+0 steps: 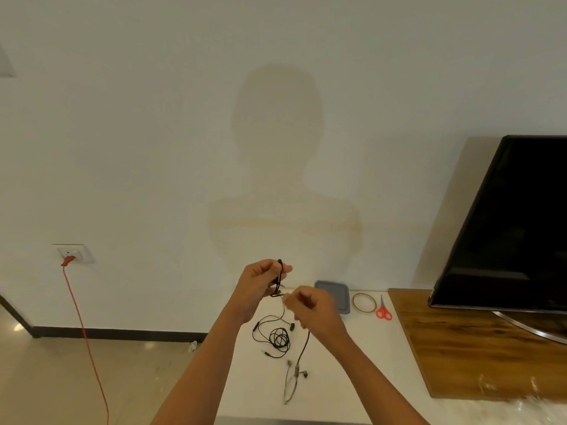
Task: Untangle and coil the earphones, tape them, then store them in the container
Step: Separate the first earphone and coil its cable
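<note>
1. Head view, containers first: shallow grey container (338,293) at the back of the white bench (352,381), close to the wall. Near-left corner covered by the right hand (310,308); contents impossible to make out.
2. Just right of it, a ring of tape (364,302), then red scissors (383,311), both flat and apart from each other.
3. Left hand (260,283) raised over the bench, fingers curled round a small bundle of black earphones (279,276). Thin cord trailing from the bundle down to a loose tangle (279,338) lying on the bench.
4. Right hand just beside and below the left, blurred, fingers curled and pinching the cord under the bundle. Darker cord hanging beneath it toward a grey set (296,370) nearer the front edge; held or not, cannot tell.
5. Cut off: dark screen (515,225) on a wooden board (475,348) at the right edge; red cable (82,332) from a wall socket (73,251) leaving the bottom edge.
</note>
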